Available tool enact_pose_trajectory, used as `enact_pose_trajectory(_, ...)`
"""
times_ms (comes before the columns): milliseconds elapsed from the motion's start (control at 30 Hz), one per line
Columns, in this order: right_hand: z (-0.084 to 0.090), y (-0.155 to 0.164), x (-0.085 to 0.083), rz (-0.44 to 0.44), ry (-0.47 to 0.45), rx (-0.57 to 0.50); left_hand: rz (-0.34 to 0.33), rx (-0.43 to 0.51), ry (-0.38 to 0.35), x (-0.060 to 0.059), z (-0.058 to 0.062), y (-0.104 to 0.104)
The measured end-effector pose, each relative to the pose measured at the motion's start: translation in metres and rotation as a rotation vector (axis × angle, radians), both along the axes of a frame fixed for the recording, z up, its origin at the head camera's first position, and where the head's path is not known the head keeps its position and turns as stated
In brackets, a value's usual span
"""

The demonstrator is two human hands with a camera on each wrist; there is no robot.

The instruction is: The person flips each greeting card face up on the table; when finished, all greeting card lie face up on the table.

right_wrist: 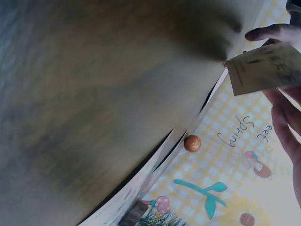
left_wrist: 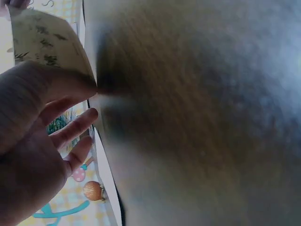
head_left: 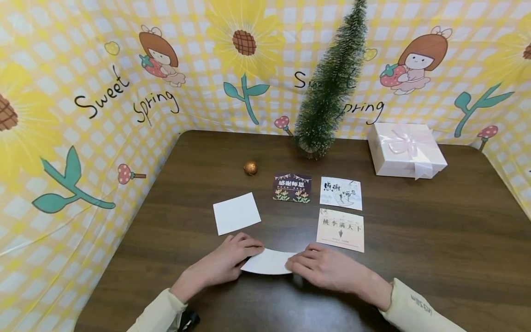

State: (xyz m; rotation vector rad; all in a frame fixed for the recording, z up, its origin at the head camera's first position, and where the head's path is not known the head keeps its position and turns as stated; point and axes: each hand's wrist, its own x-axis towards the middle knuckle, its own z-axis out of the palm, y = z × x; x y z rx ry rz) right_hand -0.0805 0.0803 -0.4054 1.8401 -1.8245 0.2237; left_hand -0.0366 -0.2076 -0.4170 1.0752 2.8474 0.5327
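Observation:
Near the table's front edge, both hands hold one card (head_left: 267,262) between them; its white back faces up and it bows slightly. My left hand (head_left: 232,263) grips its left edge and my right hand (head_left: 327,269) grips its right edge. The left wrist view shows the card's printed cream face (left_wrist: 47,47) pinched at my left hand (left_wrist: 33,122), with the fingers (left_wrist: 77,123) spread below it. In the right wrist view the card (right_wrist: 263,68) is off the dark table (right_wrist: 94,94), with right-hand fingers (right_wrist: 275,32) behind it.
Beyond the hands lie a blank white card (head_left: 236,213), a dark printed card (head_left: 292,187), a white calligraphy card (head_left: 341,193) and a cream card (head_left: 340,229). Further back are a gold ball (head_left: 250,168), a small green tree (head_left: 332,87) and a white gift box (head_left: 406,150). Yellow cloth walls the table.

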Motion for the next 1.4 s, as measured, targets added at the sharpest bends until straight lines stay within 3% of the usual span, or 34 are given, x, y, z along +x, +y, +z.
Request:
enact_pose_trajectory(167,-0.002,-0.001,-0.009,-0.043,-0.097,-0.125,0.004,0.124,0.056,-0.009,-0.004,0.001)
enact_pose_trajectory(333,-0.003,-0.001,-0.018,-0.080,-0.338,-0.237,0.038,0.307,0.068,-0.017,-0.001,0.005)
enact_pose_trajectory(567,0.004,-0.001,-0.026,-0.199,-0.565,-0.297,0.134,0.356,-0.023,-0.021,0.009,0.009)
enact_pose_trajectory(700,0.012,-0.001,-0.029,-0.278,-0.750,-0.273,0.155,0.401,-0.098,-0.024,0.016,0.011)
enact_pose_trajectory(833,0.013,0.000,-0.032,-0.292,-0.879,-0.263,0.160,0.456,-0.180,-0.027,0.022,0.015)
enact_pose_trajectory(967,0.012,0.000,-0.035,-0.304,-0.944,-0.290,0.206,0.489,-0.239,-0.031,0.022,0.020)
enact_pose_trajectory(1100,0.013,0.001,-0.037,-0.366,-0.997,-0.320,0.289,0.556,-0.240,-0.034,0.018,0.027)
enact_pose_trajectory(1233,0.015,0.001,-0.039,-0.499,-0.954,-0.323,0.372,0.614,-0.224,-0.037,0.015,0.033)
enact_pose_trajectory(1400,0.016,0.001,-0.041,-0.706,-0.914,-0.231,0.481,0.567,-0.217,-0.045,0.013,0.041)
